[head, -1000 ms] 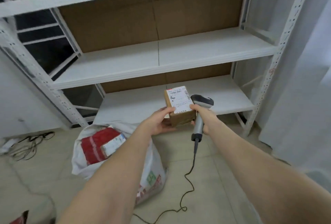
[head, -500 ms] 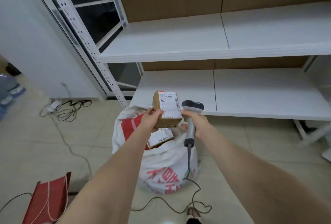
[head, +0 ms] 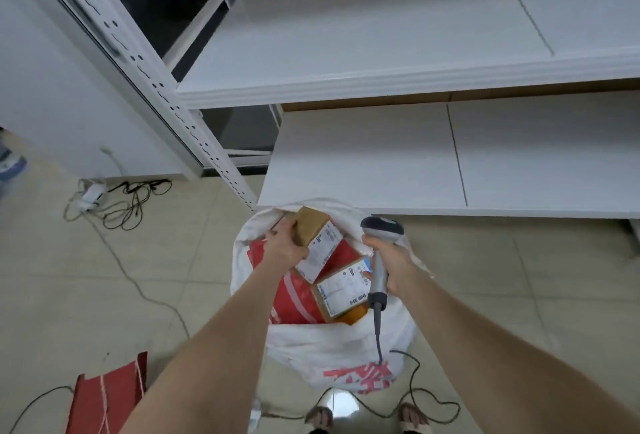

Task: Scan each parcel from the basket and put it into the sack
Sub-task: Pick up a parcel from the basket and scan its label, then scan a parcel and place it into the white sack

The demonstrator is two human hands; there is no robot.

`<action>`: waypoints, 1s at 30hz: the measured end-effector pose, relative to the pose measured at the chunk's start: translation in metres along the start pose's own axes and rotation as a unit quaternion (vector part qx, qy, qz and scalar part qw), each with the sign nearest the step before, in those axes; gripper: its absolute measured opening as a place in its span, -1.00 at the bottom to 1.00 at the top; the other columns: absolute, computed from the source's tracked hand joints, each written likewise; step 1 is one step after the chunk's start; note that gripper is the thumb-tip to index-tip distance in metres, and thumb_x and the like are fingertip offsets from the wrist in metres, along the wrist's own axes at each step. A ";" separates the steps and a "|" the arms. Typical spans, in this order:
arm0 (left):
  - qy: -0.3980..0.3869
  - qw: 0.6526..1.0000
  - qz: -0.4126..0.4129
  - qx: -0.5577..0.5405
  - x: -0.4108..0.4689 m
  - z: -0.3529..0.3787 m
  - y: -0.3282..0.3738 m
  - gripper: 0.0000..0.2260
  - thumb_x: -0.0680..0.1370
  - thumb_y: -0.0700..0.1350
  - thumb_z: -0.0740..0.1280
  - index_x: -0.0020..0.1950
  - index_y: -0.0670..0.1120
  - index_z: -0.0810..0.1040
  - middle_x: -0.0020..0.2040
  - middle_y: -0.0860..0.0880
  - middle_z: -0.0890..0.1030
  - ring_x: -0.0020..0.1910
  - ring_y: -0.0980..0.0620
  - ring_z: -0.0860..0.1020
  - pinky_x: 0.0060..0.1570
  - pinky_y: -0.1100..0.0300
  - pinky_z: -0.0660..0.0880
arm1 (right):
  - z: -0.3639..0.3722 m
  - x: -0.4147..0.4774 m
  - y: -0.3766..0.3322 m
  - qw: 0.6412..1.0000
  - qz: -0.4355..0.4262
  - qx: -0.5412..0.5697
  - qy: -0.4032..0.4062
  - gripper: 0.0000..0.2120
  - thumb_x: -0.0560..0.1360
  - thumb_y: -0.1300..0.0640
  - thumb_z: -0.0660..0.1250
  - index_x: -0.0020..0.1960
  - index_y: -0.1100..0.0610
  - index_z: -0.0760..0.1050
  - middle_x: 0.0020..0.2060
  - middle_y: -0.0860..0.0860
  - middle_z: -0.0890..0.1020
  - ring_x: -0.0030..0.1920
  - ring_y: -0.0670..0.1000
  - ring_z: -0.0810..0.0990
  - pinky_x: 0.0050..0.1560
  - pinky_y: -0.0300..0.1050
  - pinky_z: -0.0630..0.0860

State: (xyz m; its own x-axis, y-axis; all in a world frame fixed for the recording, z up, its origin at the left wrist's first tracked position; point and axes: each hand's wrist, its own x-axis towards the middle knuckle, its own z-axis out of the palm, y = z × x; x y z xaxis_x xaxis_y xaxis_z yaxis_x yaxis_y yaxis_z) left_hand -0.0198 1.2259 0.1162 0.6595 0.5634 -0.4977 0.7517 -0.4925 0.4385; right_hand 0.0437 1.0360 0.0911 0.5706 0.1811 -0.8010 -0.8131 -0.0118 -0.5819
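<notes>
1. The left hand (head: 285, 248) grips the brown parcel (head: 310, 225) over the mouth of the white sack (head: 311, 343). The print on its white label (head: 320, 253) is too small to read.
2. Just right of it, the right hand (head: 393, 262) is curled round the scanner (head: 381, 227).
3. Under both hands, the sack holds a red mailer (head: 294, 298) and a second box (head: 341, 289) with a barcode label.
4. The red characters (head: 360, 374) on the sack's front are unreadable.

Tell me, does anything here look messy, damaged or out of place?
Nothing looks damaged or spilled. The only untidy bits: the scanner cable trails in loose loops across the floor by the person's feet, an easy thing to trip on, and more wires lie tangled at far left.
</notes>
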 end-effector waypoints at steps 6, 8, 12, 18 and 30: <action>-0.131 0.973 0.057 0.182 0.060 0.023 -0.011 -0.24 0.44 -0.02 0.35 0.53 0.22 0.02 0.42 -0.26 0.23 0.25 -0.20 0.46 0.25 -0.02 0.43 | 0.028 0.028 0.039 0.996 0.024 0.066 0.061 -0.59 0.32 0.14 0.59 0.06 0.23 0.51 -0.16 0.11 0.61 -0.12 0.11 0.58 0.16 0.12 0.53; -0.125 0.965 0.070 0.221 0.075 0.033 -0.018 -0.29 0.46 0.04 0.36 0.52 0.19 0.07 0.38 -0.21 0.27 0.25 -0.19 0.45 0.29 -0.05 0.38 | 0.038 0.047 0.055 0.993 0.029 0.087 0.071 -0.40 0.13 0.04 0.65 0.08 0.24 0.57 -0.08 0.15 0.66 -0.02 0.16 0.63 0.21 0.12 0.52; -0.088 0.947 0.093 0.295 0.096 0.049 -0.034 -0.36 0.48 0.11 0.37 0.49 0.19 0.15 0.40 -0.15 0.24 0.30 -0.20 0.38 0.31 -0.06 0.34 | 0.039 0.122 0.109 0.991 0.040 0.083 0.099 -0.02 -0.17 -0.18 0.66 0.18 0.17 0.56 0.10 0.14 0.63 0.12 0.20 0.61 0.22 0.17 0.53; -0.060 0.933 0.132 0.330 0.119 0.071 -0.051 -0.41 0.50 0.14 0.33 0.46 0.19 0.17 0.35 -0.15 0.32 0.29 -0.19 0.37 0.37 -0.09 0.22 | 0.062 0.080 0.088 0.988 0.017 0.119 0.099 -0.58 0.33 0.07 0.59 0.08 0.22 0.55 -0.04 0.12 0.60 -0.10 0.07 0.57 -0.05 -0.01 0.54; -0.116 0.947 0.099 0.282 0.079 0.038 -0.024 -0.27 0.53 0.11 0.31 0.56 -0.02 -0.01 0.52 -0.19 0.10 0.46 -0.21 0.20 0.36 -0.12 0.30 | 0.032 0.017 0.068 0.989 -0.018 0.124 0.084 -0.88 0.48 0.17 0.45 -0.07 0.17 0.53 -0.22 0.08 0.54 -0.22 0.04 0.53 -0.20 -0.09 0.47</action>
State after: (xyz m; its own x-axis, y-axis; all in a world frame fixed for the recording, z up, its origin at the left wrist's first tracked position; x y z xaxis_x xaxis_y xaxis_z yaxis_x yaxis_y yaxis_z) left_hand 0.0143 1.2572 0.0376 0.7209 0.2955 -0.6269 0.4523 -0.8859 0.1025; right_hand -0.0054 1.0701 0.0424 0.5936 0.0114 -0.8047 -0.7833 0.2378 -0.5744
